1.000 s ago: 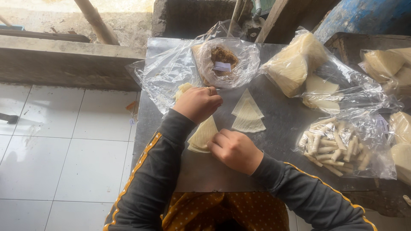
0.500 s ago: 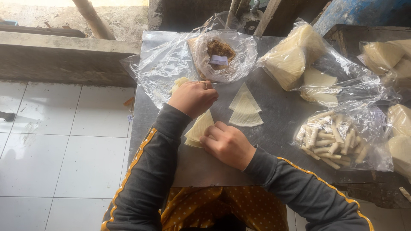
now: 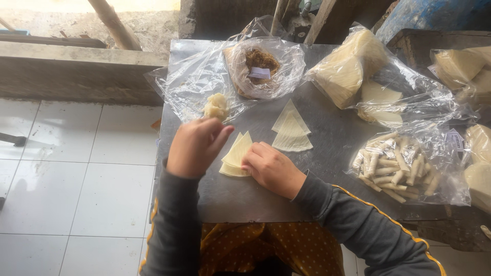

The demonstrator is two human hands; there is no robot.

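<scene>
Lifting our left hand (image 3: 197, 145) back from the filling lump (image 3: 216, 106), fingers loosely curled and empty, we keep our right hand (image 3: 271, 168) pressing the triangular wrappers (image 3: 236, 153) onto the counter (image 3: 327, 143).

Single view, head-worn, looking steeply down from above the person's own chest onto a dark metal table (image 3: 337, 148), close enough that both forearms fill the lower frame. Camera faces forward and down: table's far edge and a concrete ledge (image 3: 76, 56) sit at top, white tiled floor (image 3: 76, 189) runs down the left. No second view overlaps it.
</scene>
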